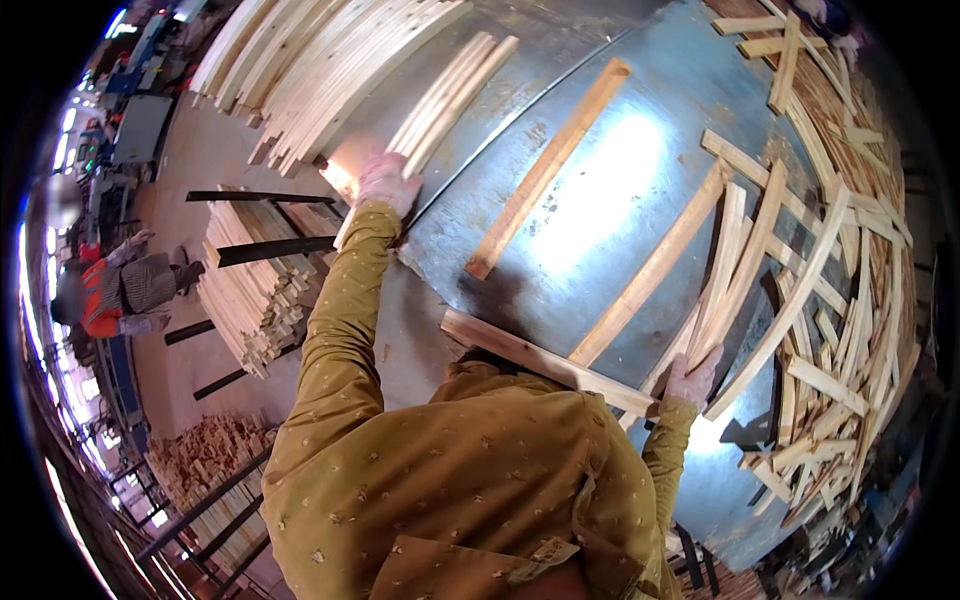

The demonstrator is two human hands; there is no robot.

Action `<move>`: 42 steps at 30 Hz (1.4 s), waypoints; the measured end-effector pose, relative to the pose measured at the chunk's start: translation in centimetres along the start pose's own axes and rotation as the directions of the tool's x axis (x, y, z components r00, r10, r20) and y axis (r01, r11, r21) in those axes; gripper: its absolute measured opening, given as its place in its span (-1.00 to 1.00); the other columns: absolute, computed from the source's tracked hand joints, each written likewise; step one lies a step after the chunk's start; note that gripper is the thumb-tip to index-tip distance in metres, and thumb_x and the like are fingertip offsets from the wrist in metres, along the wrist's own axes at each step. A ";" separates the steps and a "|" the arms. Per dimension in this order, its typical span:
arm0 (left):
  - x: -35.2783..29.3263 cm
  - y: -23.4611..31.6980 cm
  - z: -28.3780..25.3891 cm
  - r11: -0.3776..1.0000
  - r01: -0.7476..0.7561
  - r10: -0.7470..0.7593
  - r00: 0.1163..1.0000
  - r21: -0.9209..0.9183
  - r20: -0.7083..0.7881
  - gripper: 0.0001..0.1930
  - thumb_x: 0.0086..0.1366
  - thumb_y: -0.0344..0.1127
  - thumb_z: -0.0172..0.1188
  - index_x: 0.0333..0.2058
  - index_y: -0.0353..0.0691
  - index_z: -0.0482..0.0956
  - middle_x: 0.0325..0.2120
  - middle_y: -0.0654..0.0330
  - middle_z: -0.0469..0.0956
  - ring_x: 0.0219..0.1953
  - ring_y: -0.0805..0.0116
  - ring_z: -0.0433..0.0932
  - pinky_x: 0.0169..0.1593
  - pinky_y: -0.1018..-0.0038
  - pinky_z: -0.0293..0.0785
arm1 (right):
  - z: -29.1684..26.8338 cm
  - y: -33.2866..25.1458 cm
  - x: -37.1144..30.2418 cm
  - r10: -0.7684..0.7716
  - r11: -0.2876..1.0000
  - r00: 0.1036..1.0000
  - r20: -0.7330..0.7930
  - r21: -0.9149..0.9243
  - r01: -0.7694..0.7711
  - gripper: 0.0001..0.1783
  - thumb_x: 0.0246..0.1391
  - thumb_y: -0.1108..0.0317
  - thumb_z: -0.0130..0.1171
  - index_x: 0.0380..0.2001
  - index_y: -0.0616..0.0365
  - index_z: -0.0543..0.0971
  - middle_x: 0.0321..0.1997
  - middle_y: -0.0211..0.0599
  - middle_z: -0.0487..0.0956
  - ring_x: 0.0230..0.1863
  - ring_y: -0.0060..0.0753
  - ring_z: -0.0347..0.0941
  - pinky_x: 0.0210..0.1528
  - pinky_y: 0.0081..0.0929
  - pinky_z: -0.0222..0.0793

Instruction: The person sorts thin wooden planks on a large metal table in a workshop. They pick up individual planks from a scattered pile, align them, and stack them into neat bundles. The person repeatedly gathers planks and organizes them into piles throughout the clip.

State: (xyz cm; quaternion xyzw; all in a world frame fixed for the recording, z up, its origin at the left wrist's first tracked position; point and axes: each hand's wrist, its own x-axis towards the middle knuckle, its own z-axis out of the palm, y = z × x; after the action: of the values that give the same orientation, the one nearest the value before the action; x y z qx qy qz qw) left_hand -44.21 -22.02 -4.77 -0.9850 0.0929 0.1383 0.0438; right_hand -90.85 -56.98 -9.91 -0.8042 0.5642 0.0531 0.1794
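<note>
At the far left edge of the metal table point(450, 220), my left hand point(388, 183) is closed over a small bunch of pale wooden strips point(455, 95). Their near ends stick out below it; the fingers are slightly blurred. On the right side, my right hand point(690, 380) grips the near ends of wooden strips point(735, 270), which point away from me. Between the hands lie a single reddish-brown strip point(550, 170) and another long strip point(650, 265). A wooden bar point(545, 360) runs crosswise along the table's near edge, close in front of my body.
Pale boards point(340, 60) are stacked at the far left. A tangled heap of strips point(840, 330) covers the right side. Bundled strips point(255, 280) sit between black metal bars point(275, 248) on the left, with another stack point(210, 460) below. A person in an orange vest point(100, 300) is farther left.
</note>
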 end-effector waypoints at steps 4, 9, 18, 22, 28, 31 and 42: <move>0.0 -0.2 0.8 0.974 0.194 -0.195 0.981 -0.120 0.009 -0.09 0.19 -0.01 0.28 0.41 -0.14 0.02 0.38 -0.14 0.08 0.21 -0.12 0.42 0.25 0.21 0.38 | -0.2 0.0 0.6 -0.036 0.993 0.999 0.025 0.115 0.033 0.10 0.02 -0.05 0.30 0.50 -0.12 -0.07 0.39 0.15 0.26 0.37 0.17 0.22 0.36 -0.10 0.17; -6.5 7.3 2.6 0.928 -0.368 0.347 0.910 -0.059 -0.228 -0.11 0.15 -0.01 0.33 0.35 -0.19 0.08 0.22 -0.17 0.28 0.19 -0.09 0.42 0.20 0.11 0.39 | -2.1 -2.7 -1.3 -0.094 0.900 0.993 -0.067 0.420 0.113 -0.02 0.05 0.17 0.33 0.47 -0.03 0.07 0.40 0.11 0.28 0.35 0.09 0.26 0.35 -0.24 0.19; -3.9 8.2 6.6 -0.222 0.651 0.779 0.566 -0.726 0.270 -0.41 0.22 -0.22 0.28 0.18 -0.24 0.34 -0.19 0.10 0.53 -0.26 0.27 0.57 -0.30 0.37 0.61 | 0.4 -0.3 -11.0 -0.625 0.779 0.780 0.029 0.085 0.621 -0.16 0.04 0.16 0.22 0.33 0.29 0.20 0.12 0.22 0.45 0.00 0.19 0.47 0.08 -0.03 0.43; -6.1 8.2 2.4 -0.316 0.809 0.836 0.484 -0.496 0.257 -0.37 0.14 -0.25 0.39 0.16 -0.26 0.35 -0.31 0.22 0.46 -0.32 0.34 0.52 -0.27 0.41 0.60 | 6.0 3.5 -12.5 -0.812 0.583 0.558 -0.173 -0.289 0.759 -0.33 -0.03 0.24 0.21 0.20 0.07 0.35 0.03 -0.02 0.47 -0.06 0.05 0.48 -0.03 -0.02 0.47; -9.7 6.7 1.0 -0.344 0.620 0.758 0.626 -0.705 0.181 -0.36 0.16 -0.27 0.38 0.18 -0.26 0.33 -0.20 0.13 0.53 -0.23 0.21 0.58 -0.14 0.31 0.63 | 4.4 2.6 -12.3 -0.790 0.612 0.608 -0.077 -0.148 0.777 -0.21 -0.16 0.19 0.30 0.22 0.04 0.31 -0.03 -0.16 0.51 -0.11 -0.04 0.51 -0.12 -0.09 0.47; -11.6 5.3 -0.7 -0.308 0.490 0.647 0.736 -0.815 0.199 -0.42 0.24 -0.29 0.29 0.20 -0.26 0.34 -0.12 0.06 0.58 -0.21 0.20 0.63 -0.12 0.30 0.66 | 1.4 1.5 -11.6 -0.649 0.733 0.726 0.228 -0.066 0.677 -0.09 -0.18 0.12 0.33 0.29 0.03 0.24 -0.04 -0.12 0.51 -0.10 0.01 0.51 -0.12 -0.07 0.47; -17.0 8.1 5.3 -0.131 0.264 0.314 0.925 -0.956 0.212 -0.47 0.25 -0.35 0.36 0.14 -0.29 0.38 -0.20 0.15 0.59 -0.15 0.33 0.60 -0.15 0.47 0.60 | -3.3 -1.6 -2.4 -0.420 0.528 0.742 0.523 0.806 -0.269 -0.03 0.00 -0.07 0.35 0.34 0.29 0.25 0.16 0.03 0.52 0.16 -0.18 0.46 0.17 -0.32 0.40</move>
State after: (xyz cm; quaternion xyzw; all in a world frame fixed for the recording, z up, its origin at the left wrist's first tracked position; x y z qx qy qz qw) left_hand -63.21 -26.45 -5.54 -0.6256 -0.0340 0.3472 -0.6978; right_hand -90.58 -55.52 -5.80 -0.5630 0.3739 0.0476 0.7355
